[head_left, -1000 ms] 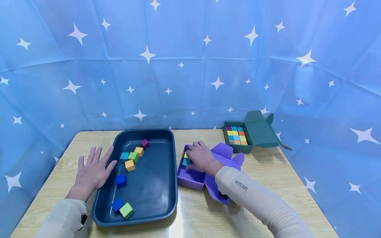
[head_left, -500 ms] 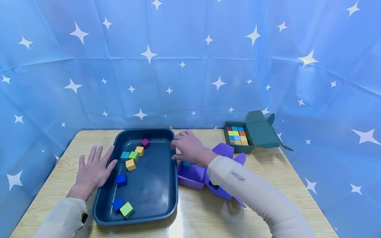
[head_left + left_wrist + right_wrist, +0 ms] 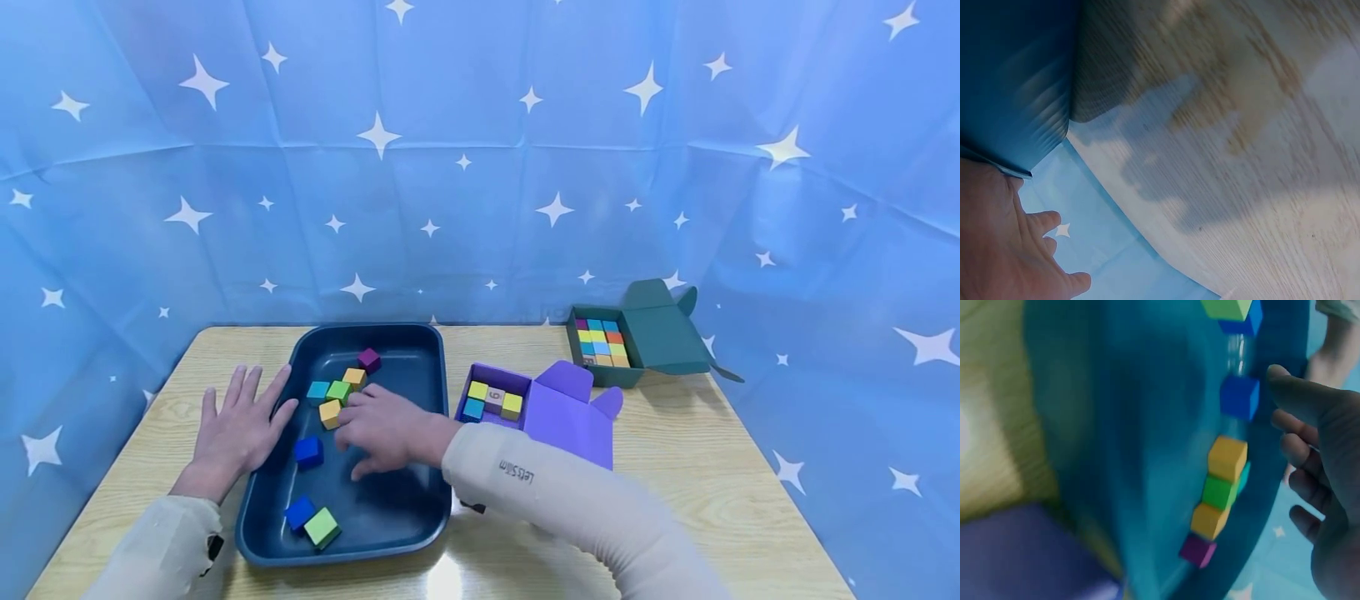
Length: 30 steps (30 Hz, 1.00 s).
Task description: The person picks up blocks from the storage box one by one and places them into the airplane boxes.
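Note:
My right hand (image 3: 386, 429) hovers over the dark blue tray (image 3: 405, 533) with fingers loosely bent and nothing in its grasp. Closest to it are an orange cube (image 3: 330, 414) and a blue cube (image 3: 308, 452). A green cube (image 3: 338, 392), a teal cube (image 3: 318, 392), another orange cube (image 3: 354, 379) and a purple cube (image 3: 368, 360) lie farther back. A second blue cube (image 3: 299, 512) and a light green cube (image 3: 322, 527) touch near the front. Fingers spread, my left hand (image 3: 236, 433) rests at the tray's left rim; the left wrist view shows it beside the tray wall (image 3: 1016, 75).
Right of the tray stands an open purple box (image 3: 491, 373) holding several cubes, its lid (image 3: 577, 425) folded out and its front hidden by my right sleeve (image 3: 540, 475). An open dark green box (image 3: 626, 377) filled with cubes sits at the back right.
My right hand has left the purple box and moved left over the tray, uncovering the cubes in the box. My left hand has stayed at the tray's rim.

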Available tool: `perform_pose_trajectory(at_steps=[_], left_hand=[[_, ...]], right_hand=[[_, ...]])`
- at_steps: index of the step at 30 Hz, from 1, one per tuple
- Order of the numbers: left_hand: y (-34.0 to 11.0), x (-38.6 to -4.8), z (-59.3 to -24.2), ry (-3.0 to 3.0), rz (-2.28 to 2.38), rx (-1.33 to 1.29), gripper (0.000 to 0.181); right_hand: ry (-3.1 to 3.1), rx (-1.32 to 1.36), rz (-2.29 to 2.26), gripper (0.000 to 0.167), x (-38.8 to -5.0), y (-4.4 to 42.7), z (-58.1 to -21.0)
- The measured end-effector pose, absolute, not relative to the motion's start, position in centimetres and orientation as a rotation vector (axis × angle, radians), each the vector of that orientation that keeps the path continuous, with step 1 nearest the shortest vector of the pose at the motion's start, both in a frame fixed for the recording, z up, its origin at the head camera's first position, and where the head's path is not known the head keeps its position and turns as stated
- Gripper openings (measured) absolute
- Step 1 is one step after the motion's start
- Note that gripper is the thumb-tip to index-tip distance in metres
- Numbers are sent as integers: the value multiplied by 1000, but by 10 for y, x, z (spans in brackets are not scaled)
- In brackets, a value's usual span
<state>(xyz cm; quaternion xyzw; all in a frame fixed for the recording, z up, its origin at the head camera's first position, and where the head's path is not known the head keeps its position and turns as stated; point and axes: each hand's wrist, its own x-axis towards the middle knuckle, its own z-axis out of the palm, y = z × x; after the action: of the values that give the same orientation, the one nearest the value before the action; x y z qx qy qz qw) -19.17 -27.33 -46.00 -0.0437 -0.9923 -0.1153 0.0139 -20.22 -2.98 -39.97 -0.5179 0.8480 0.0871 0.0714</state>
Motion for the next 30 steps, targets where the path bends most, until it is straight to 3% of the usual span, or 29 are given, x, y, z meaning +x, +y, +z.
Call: perform_pose_trajectory(at_steps=[13, 30], left_hand=[[-273, -192, -460, -3102, -351, -140, 68], [-273, -193, -460, -3096, -347, -153, 69]], right_hand=[[2373, -1683, 333, 43, -182, -59, -425], [2334, -1731, 466, 36, -172, -64, -438]])
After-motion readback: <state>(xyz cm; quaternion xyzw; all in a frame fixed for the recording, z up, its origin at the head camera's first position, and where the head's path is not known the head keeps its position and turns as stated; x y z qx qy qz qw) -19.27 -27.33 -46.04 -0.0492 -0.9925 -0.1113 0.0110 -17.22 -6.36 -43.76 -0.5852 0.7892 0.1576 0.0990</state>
